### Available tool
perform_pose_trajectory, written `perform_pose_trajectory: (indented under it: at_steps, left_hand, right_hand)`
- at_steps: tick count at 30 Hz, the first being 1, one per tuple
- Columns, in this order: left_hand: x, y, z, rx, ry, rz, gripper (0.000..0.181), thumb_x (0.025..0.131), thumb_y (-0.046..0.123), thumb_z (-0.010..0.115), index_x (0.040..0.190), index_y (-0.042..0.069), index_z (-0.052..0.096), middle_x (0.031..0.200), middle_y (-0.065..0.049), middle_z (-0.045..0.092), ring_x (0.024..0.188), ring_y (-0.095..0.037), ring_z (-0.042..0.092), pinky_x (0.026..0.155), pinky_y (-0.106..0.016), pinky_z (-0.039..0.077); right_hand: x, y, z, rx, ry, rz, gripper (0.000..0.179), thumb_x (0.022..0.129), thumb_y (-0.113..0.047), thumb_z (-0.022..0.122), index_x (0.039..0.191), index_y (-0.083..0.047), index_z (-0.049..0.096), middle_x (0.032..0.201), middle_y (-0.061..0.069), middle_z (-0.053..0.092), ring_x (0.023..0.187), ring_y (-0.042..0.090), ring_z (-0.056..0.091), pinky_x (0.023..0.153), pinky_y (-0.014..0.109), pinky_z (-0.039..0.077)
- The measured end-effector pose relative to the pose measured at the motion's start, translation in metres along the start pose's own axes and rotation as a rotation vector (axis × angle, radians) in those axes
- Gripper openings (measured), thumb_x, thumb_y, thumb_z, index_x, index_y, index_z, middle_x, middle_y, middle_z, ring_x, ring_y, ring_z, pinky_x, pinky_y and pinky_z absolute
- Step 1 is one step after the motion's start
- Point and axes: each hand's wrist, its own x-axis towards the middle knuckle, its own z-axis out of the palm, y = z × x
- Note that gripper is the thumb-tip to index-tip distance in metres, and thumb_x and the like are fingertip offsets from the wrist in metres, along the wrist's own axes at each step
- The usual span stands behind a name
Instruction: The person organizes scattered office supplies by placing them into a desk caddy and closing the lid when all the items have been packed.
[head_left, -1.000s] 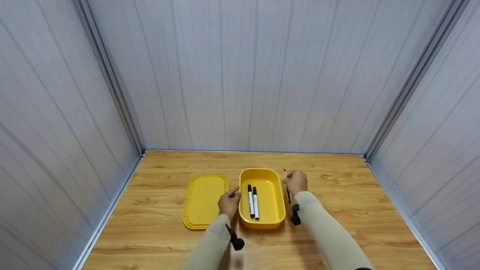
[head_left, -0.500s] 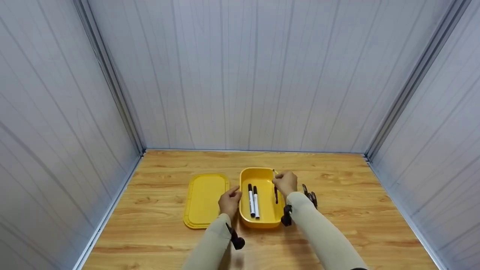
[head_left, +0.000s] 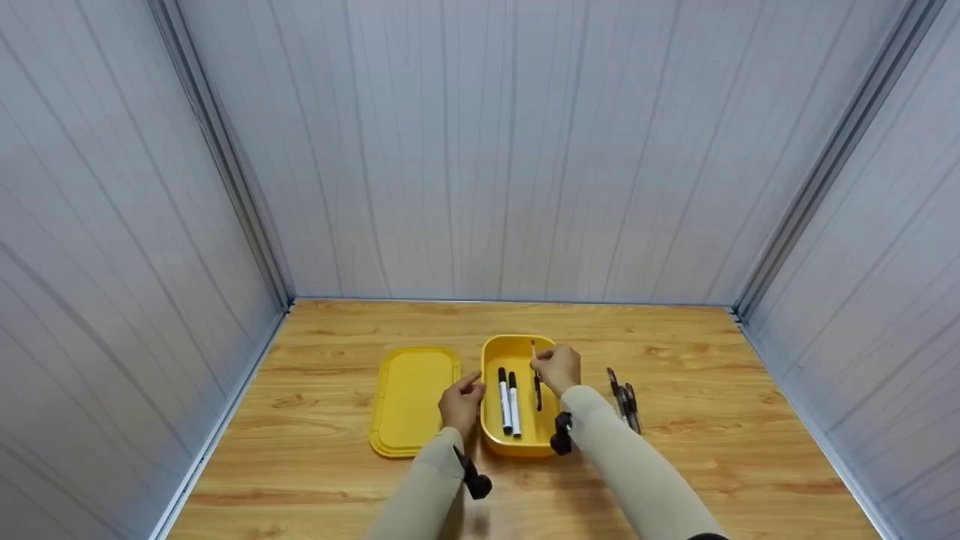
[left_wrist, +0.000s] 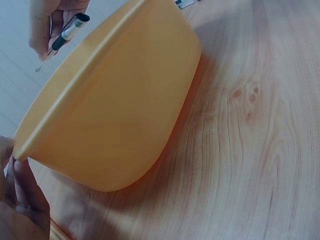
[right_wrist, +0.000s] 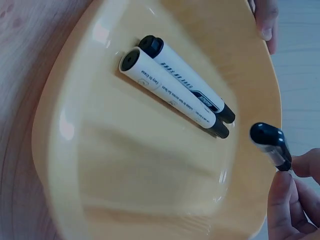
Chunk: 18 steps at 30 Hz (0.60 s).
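Observation:
The yellow box stands lidless on the wooden table, with two white markers with black caps lying side by side on its floor. My left hand pinches the box's left rim between thumb and fingers, as the left wrist view shows. Over the right half of the box, my right hand pinches a slim pen with a black end and a silvery section. In the left wrist view the pen is above the rim, tilted, its thin tip showing beyond the fingers.
A flat yellow lid lies on the table left of the box. Several slim dark and clear pen-like objects lie right of it, beside the right sleeve. Pale panelled walls enclose the table's back and sides.
My right hand has carried the pen leftward from beside the box to over its inside, uncovering the slim objects on the right. The left hand has stayed at the rim.

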Motion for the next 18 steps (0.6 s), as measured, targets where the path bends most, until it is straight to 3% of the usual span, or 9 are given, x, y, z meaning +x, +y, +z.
perform_pose_trajectory:
  at_steps: [11,18]
  left_hand:
    - [0.000,-0.001,0.000,-0.010,-0.008,-0.013,0.030,0.090,0.013,0.069,0.120,0.008,0.072,0.097,-0.009,0.072,0.090,-0.019,0.064,0.079,-0.031,0.052]
    - [0.000,0.000,-0.002,-0.003,-0.021,-0.019,0.031,0.092,0.013,0.068,0.123,0.009,0.070,0.098,-0.008,0.072,0.089,-0.018,0.063,0.078,-0.030,0.052]
  right_hand:
    - [0.000,0.016,0.013,-0.043,0.009,0.023,0.006,0.078,0.000,0.070,0.082,0.001,0.073,0.075,0.009,0.069,0.056,0.012,0.059,0.053,0.026,0.049]
    - [-0.001,0.023,0.019,-0.083,-0.004,0.047,0.004,0.079,-0.002,0.071,0.082,0.001,0.072,0.072,0.006,0.066,0.059,0.014,0.057,0.056,0.026,0.048]
